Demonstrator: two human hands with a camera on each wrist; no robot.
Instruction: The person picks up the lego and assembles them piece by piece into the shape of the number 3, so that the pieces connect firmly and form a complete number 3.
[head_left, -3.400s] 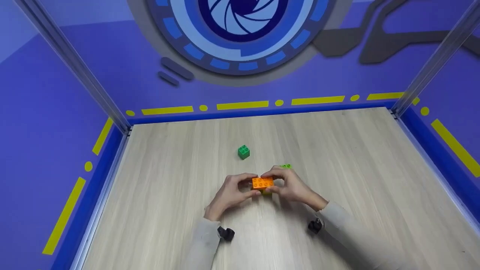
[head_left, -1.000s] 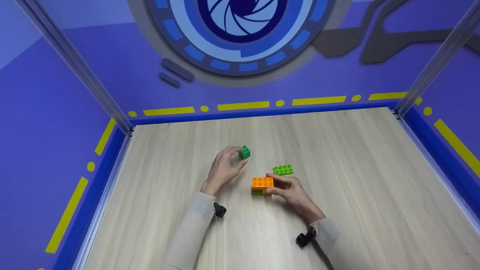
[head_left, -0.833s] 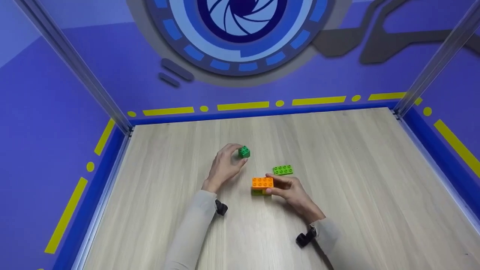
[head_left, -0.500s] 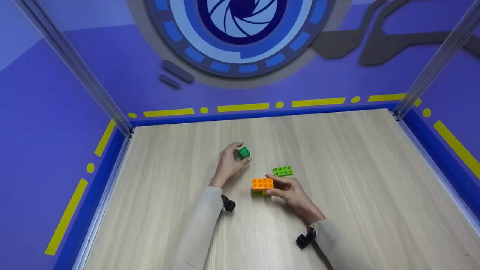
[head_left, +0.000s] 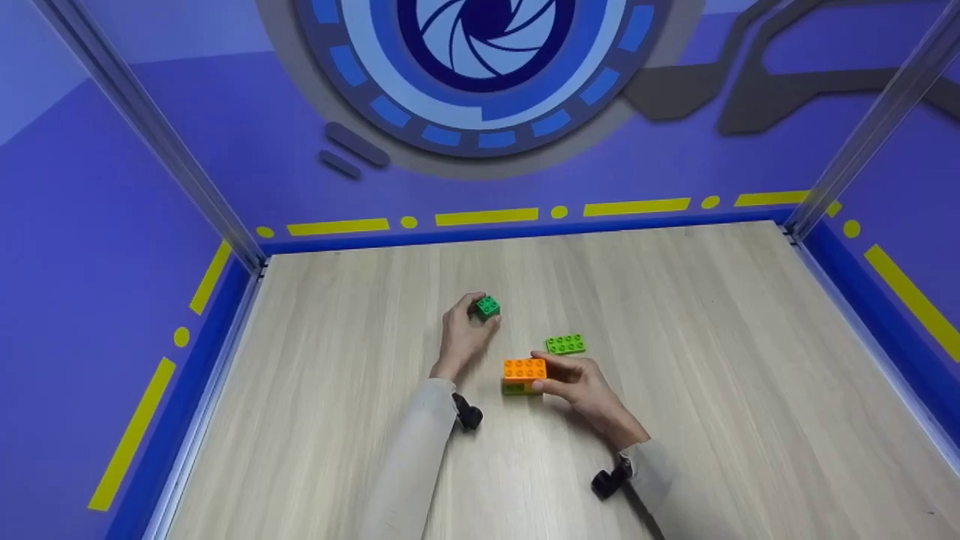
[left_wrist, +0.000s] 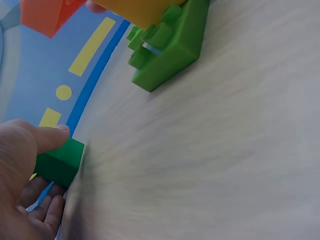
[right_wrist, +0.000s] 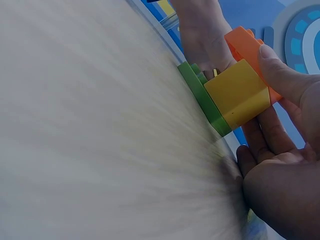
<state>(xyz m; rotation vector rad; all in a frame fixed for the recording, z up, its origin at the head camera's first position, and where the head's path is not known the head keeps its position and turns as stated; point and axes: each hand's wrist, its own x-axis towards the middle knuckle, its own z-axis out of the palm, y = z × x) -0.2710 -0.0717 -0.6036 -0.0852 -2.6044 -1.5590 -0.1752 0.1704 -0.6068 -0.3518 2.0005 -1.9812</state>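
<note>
My left hand (head_left: 465, 334) is at a small dark green toy brick (head_left: 487, 307), thumb on one side and fingers on the other, pinching it. In the left wrist view the thumb lies against the green brick (left_wrist: 61, 162), and some fingers are behind it. My right hand (head_left: 585, 382) grips a stack of toy bricks by its right end. An orange brick (head_left: 525, 369) tops that stack, above a yellow brick (right_wrist: 237, 95) on a flat green brick (right_wrist: 202, 97). In the right wrist view the thumb presses the orange brick (right_wrist: 247, 47).
A flat lime-green brick (head_left: 565, 344) with studs up lies just behind the right hand. The wooden tabletop (head_left: 337, 375) is bounded by blue walls (head_left: 480, 180) at the back and sides. Each wrist bears a small black camera (head_left: 469, 412).
The left hand has left the stack, reached the dark green brick farther back, and brought its fingers and thumb in around it. The right hand stays on the stack.
</note>
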